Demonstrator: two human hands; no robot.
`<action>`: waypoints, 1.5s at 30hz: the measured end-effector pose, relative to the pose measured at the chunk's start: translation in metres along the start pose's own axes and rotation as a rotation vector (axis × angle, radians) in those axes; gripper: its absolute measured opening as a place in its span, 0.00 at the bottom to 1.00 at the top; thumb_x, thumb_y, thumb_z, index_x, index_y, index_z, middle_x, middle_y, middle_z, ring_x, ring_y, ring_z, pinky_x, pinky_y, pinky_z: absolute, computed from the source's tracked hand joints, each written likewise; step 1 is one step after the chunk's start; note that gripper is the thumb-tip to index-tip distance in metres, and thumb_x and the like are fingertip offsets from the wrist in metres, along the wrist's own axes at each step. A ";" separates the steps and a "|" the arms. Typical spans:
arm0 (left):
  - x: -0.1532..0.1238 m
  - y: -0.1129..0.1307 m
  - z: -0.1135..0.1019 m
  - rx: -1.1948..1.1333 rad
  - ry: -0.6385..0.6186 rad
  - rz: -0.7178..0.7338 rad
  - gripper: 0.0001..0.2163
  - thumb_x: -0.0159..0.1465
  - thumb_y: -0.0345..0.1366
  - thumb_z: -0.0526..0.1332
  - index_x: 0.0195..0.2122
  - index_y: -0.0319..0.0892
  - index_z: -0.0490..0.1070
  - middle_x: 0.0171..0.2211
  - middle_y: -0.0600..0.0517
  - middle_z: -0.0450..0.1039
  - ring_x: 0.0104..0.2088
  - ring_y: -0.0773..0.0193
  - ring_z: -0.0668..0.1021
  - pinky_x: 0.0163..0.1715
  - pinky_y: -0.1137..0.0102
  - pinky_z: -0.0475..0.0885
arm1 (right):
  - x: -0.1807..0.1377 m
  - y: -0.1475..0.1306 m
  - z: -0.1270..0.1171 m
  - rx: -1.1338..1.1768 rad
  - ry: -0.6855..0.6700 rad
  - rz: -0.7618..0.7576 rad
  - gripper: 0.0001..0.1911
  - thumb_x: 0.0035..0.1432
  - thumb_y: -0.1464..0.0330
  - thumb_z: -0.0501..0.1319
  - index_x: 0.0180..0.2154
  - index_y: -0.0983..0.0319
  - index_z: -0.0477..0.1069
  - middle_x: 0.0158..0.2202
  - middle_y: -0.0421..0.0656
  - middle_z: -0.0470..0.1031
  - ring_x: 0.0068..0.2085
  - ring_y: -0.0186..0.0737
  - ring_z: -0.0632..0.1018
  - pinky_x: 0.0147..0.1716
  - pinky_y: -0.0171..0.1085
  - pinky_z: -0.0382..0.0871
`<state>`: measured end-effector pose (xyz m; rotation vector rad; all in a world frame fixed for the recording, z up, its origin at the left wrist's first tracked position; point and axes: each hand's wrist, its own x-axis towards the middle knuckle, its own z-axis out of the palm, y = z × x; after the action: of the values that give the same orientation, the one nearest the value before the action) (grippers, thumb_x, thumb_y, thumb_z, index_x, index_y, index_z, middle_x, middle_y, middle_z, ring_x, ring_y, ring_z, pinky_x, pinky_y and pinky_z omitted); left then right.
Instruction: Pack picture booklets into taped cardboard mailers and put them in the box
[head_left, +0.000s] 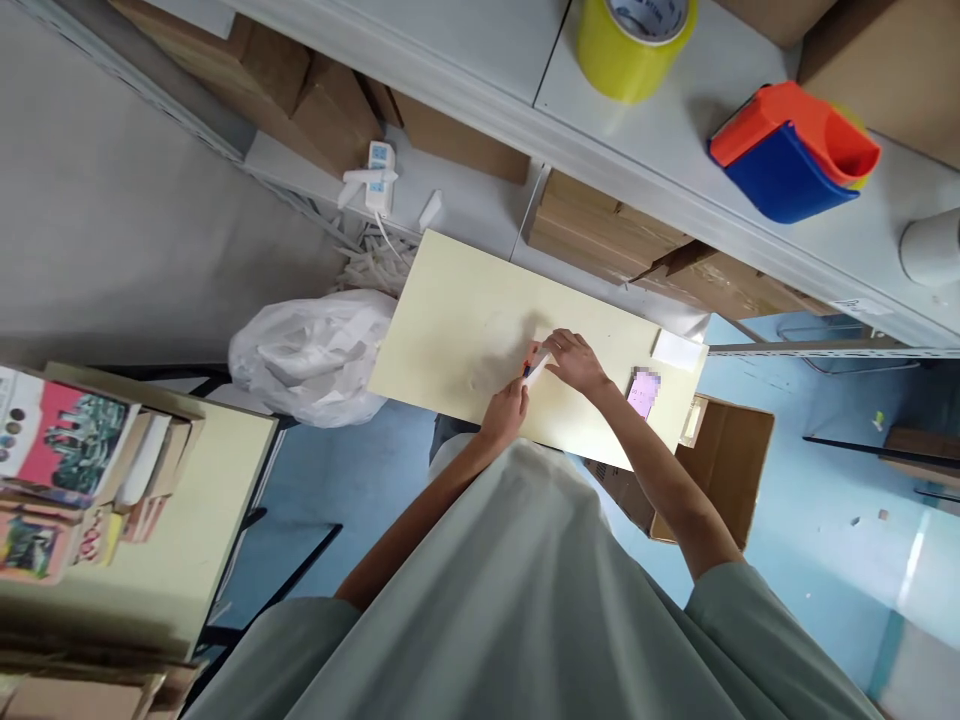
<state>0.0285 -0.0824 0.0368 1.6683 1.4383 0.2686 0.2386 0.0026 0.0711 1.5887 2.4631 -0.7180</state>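
Note:
Over the pale yellow board (457, 310), my left hand (506, 412) is closed on the lower end of a small white strip (537, 368). My right hand (576, 360) pinches the strip's upper end with curled fingers. Right behind the strip is a small red and dark blue piece (529, 357), partly covered; whether it is joined to the strip I cannot tell. A phone with a pink screen (642, 393) lies on the board to the right of my hands. Near it, at the board's right end, is a white card-like piece (676, 350).
A clear plastic bag (311, 355) bulges left of the board. Above are a power strip (380, 178), yellow tape (634, 45) and a red-blue tape dispenser (791, 150) on shelves. An open carton (724, 465) stands below right; books (75, 450) lie left.

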 end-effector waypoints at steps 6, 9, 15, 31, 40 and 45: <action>-0.018 -0.021 -0.020 -0.033 0.165 -0.108 0.19 0.81 0.45 0.49 0.57 0.42 0.75 0.46 0.42 0.84 0.44 0.52 0.85 0.45 0.66 0.75 | 0.028 0.009 -0.005 0.028 0.054 -0.007 0.13 0.73 0.66 0.64 0.55 0.62 0.79 0.54 0.53 0.82 0.61 0.58 0.72 0.59 0.49 0.68; -0.014 -0.037 -0.027 -0.072 0.211 -0.239 0.19 0.81 0.44 0.49 0.54 0.42 0.77 0.45 0.42 0.85 0.44 0.52 0.86 0.44 0.67 0.75 | 0.042 0.010 0.009 0.107 0.089 0.060 0.12 0.77 0.65 0.59 0.48 0.62 0.81 0.50 0.51 0.82 0.55 0.52 0.76 0.51 0.43 0.71; 0.006 -0.061 -0.035 -0.121 0.070 -0.429 0.19 0.79 0.43 0.51 0.50 0.38 0.78 0.42 0.42 0.86 0.37 0.57 0.88 0.40 0.70 0.76 | 0.067 -0.007 0.047 0.278 0.161 0.357 0.12 0.77 0.70 0.56 0.48 0.62 0.79 0.51 0.50 0.78 0.41 0.43 0.79 0.46 0.38 0.72; 0.028 -0.057 -0.076 0.391 -0.176 -0.306 0.13 0.75 0.43 0.59 0.48 0.39 0.79 0.44 0.36 0.81 0.49 0.40 0.84 0.50 0.56 0.75 | 0.063 -0.021 0.055 0.464 0.270 0.602 0.15 0.70 0.70 0.60 0.55 0.63 0.75 0.57 0.55 0.75 0.44 0.47 0.82 0.48 0.45 0.77; 0.050 -0.034 -0.066 0.385 0.064 -0.134 0.19 0.74 0.32 0.57 0.64 0.35 0.68 0.60 0.32 0.74 0.59 0.44 0.79 0.59 0.58 0.75 | -0.018 -0.062 0.101 0.658 0.278 0.720 0.29 0.68 0.67 0.62 0.68 0.61 0.67 0.45 0.47 0.83 0.40 0.44 0.83 0.46 0.42 0.78; 0.057 -0.027 -0.059 0.315 0.097 -0.177 0.20 0.72 0.29 0.57 0.64 0.34 0.67 0.60 0.32 0.75 0.60 0.44 0.79 0.59 0.58 0.75 | -0.009 -0.099 0.115 0.687 0.338 0.732 0.30 0.68 0.71 0.58 0.70 0.61 0.66 0.43 0.46 0.83 0.42 0.44 0.82 0.49 0.41 0.77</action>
<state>-0.0119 -0.0064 0.0304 1.7793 1.7615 0.0239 0.1377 -0.0895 0.0051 2.8087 1.5933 -1.2902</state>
